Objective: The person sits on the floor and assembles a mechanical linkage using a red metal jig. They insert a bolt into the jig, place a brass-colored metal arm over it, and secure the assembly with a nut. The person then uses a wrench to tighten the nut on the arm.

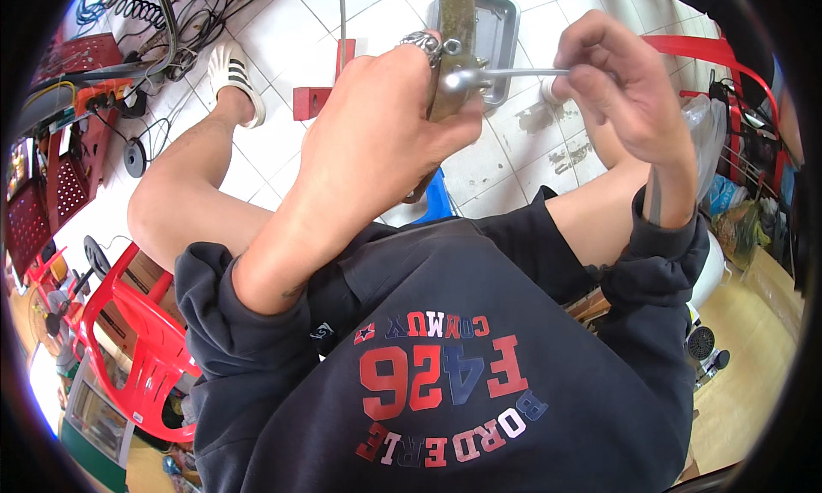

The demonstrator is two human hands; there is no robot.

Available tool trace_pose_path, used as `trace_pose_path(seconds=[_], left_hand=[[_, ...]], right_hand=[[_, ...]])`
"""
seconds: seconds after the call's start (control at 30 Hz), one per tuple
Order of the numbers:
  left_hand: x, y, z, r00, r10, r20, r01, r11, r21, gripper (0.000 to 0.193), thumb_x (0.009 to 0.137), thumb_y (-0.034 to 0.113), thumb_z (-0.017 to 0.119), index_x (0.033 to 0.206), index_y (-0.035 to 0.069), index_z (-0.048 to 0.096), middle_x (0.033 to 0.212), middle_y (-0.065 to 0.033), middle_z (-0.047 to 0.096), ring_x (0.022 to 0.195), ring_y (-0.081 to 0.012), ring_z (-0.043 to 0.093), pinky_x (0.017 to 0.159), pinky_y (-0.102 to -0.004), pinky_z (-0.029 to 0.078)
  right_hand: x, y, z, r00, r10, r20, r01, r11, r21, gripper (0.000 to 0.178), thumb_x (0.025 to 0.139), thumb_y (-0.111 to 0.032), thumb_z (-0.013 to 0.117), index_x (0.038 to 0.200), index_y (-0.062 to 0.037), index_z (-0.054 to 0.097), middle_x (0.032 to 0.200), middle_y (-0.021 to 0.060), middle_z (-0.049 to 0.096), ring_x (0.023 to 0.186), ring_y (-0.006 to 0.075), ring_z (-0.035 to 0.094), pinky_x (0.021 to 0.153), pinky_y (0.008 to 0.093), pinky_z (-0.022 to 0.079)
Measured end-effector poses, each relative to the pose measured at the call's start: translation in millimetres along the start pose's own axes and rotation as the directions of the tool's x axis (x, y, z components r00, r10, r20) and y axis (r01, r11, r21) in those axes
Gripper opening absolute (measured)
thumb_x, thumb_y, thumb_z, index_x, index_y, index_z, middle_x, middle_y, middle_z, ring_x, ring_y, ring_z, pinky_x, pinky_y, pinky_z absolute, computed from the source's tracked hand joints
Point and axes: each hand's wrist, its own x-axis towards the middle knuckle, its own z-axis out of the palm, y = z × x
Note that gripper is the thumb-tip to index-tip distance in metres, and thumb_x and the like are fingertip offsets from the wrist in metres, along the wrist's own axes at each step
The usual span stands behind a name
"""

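Observation:
A worn, brownish curved metal bar rises in front of me between my knees. My left hand is wrapped round it, with the thumb along its right side. The fingers are partly hidden behind the bar, and a chunky silver ring shows on one. Just beyond the fist, a nut sticks out from the bar. A shiny silver wrench lies across to the right, its rounded head against the bar beside the left thumb. Its far end is pinched between the thumb and fingers of my right hand.
Behind the bar, a grey metal tray rests on the white tiled floor. A red metal stand and a blue object are close by. Tangled cables lie at the far left, near a red plastic chair.

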Motion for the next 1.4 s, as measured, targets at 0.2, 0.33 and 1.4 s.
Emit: trace_pose_path(seconds=[0.2, 0.33, 1.4], left_hand=[[-2, 0, 2, 0.996, 0.060, -0.063, -0.066, 0.993, -0.101, 0.029, 0.091, 0.021, 0.077, 0.085, -0.002, 0.061, 0.055, -0.0033, 0.060, 0.044, -0.0083, 0.054, 0.041, -0.0265, 0.038], [1, 4, -1, 0.999, -0.033, -0.023, 0.032, 0.999, -0.038, 0.033, 0.089, 0.026, 0.080, 0.088, -0.003, 0.064, 0.062, -0.0033, 0.063, 0.053, -0.0071, 0.057, 0.047, -0.0267, 0.041], [-9, 9, -5, 0.945, -0.110, 0.309, 0.114, 0.993, 0.007, 0.056, 0.076, 0.047, 0.088, 0.076, 0.001, 0.056, 0.059, 0.0033, 0.046, 0.054, -0.0067, 0.040, 0.048, -0.0287, 0.033]], right_hand=[[5, -4, 14, 0.992, -0.126, -0.023, 0.126, 0.991, 0.046, 0.017, 0.101, -0.012, 0.062, 0.113, -0.0008, 0.061, 0.081, -0.0022, 0.060, 0.061, 0.0006, 0.040, 0.053, 0.0188, 0.031], [4, 0, 12, 0.982, -0.159, -0.106, 0.186, 0.926, 0.329, 0.019, 0.104, -0.012, 0.050, 0.119, 0.0002, 0.053, 0.077, -0.0017, 0.055, 0.062, 0.0029, 0.040, 0.059, 0.0202, 0.036], [26, 7, 54, 0.990, 0.001, -0.142, 0.027, 0.980, 0.197, 0.018, 0.087, 0.002, 0.072, 0.105, 0.0037, 0.071, 0.080, 0.0000, 0.066, 0.062, 0.0014, 0.052, 0.058, 0.0180, 0.042]])
